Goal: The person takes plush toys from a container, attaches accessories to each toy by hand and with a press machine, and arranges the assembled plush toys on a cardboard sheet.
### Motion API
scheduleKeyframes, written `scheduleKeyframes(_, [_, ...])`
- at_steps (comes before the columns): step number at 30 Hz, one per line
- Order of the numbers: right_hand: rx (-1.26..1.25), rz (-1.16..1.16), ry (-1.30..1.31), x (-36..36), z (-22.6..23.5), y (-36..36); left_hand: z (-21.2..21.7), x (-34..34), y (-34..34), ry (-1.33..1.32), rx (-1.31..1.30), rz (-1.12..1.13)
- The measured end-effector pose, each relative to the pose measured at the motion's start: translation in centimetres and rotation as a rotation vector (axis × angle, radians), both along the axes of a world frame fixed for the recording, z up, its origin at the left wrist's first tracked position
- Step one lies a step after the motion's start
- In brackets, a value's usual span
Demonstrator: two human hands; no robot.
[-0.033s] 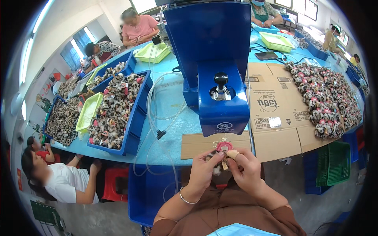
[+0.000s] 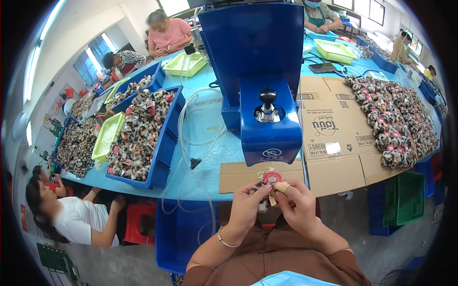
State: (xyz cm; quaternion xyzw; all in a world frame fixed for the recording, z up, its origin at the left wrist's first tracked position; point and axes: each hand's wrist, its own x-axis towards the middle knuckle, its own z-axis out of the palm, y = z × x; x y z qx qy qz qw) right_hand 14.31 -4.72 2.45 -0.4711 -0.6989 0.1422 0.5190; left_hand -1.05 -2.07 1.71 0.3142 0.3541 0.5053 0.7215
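Note:
Both hands hold a small mottled furry plush piece just below the blue machine, over the near table edge. A pink part with a pale rectangular patch faces up at its top, and a tan strip hangs from it. My left hand grips the piece from the left, thumb on top. From the other side my right hand pinches it, with a beige wrap on one finger. The fingers hide much of the fur. Above stands the blue bench machine with a black knob.
A cardboard strip lies under the machine. Rows of furry pieces cover part of a cardboard sheet on the right. At left are a blue crate of such pieces and clear tubing. Co-workers sit around the table.

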Motion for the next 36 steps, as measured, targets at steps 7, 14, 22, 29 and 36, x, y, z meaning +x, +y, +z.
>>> scheduleKeyframes(7, [-0.029, 0.042, 0.059, -0.1, 0.8, 1.1, 0.1, 0.1, 0.8, -0.068, 0.008, 0.062])
scheduleKeyframes(14, [-0.056, 0.007, 0.189, -0.8, 0.3, 2.5, 0.6, 0.8, 2.2, -0.103, 0.040, 0.141])
scheduleKeyframes(22, [-0.046, -0.007, 0.184, -1.1, 0.8, 3.3, 1.3, 0.7, 2.7, -0.105, 0.066, 0.170])
scheduleKeyframes(29, [-0.018, -0.020, 0.185, -1.3, 1.1, 3.4, 1.2, 0.7, 2.8, -0.118, 0.067, 0.197])
scheduleKeyframes(36, [-0.001, -0.017, 0.207, -1.4, 1.3, 3.5, 1.6, 0.8, 2.7, -0.113, 0.082, 0.210])
